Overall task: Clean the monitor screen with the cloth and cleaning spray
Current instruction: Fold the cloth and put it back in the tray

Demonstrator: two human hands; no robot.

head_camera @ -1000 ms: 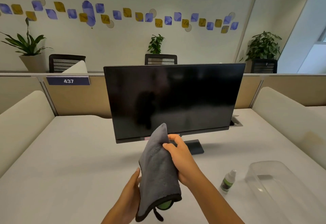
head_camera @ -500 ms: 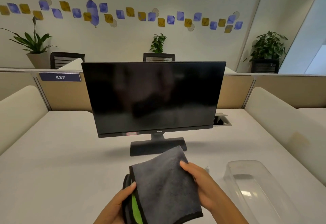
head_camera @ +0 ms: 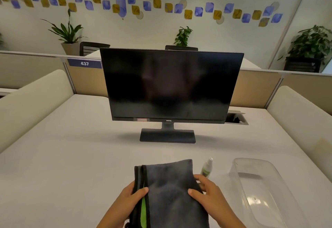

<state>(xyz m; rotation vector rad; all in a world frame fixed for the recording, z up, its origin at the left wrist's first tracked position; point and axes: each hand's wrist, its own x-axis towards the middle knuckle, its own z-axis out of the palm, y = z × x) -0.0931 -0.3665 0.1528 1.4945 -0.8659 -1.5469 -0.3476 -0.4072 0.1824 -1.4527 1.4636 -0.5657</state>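
Observation:
A black monitor (head_camera: 170, 85) stands on its base at the middle of the white desk (head_camera: 71, 155), its screen dark. In front of me is a folded grey cloth (head_camera: 168, 191) with a black edge and a green inner layer. My left hand (head_camera: 129, 200) grips the cloth's left edge, thumb on top. My right hand (head_camera: 206, 193) holds the right edge, thumb over the fabric. A small spray bottle (head_camera: 207, 167) with a green label stands on the desk just right of the cloth, apart from both hands.
A clear plastic bin (head_camera: 260, 188) sits at the right front of the desk. Padded cream dividers flank the desk on both sides. A cable hatch (head_camera: 235, 119) lies behind the monitor's right corner. Plants and chairs stand beyond the back partition.
The cloth has come down from in front of the screen to low over the desk and is now folded flat between both hands. My view shifted left, showing the spray bottle again.

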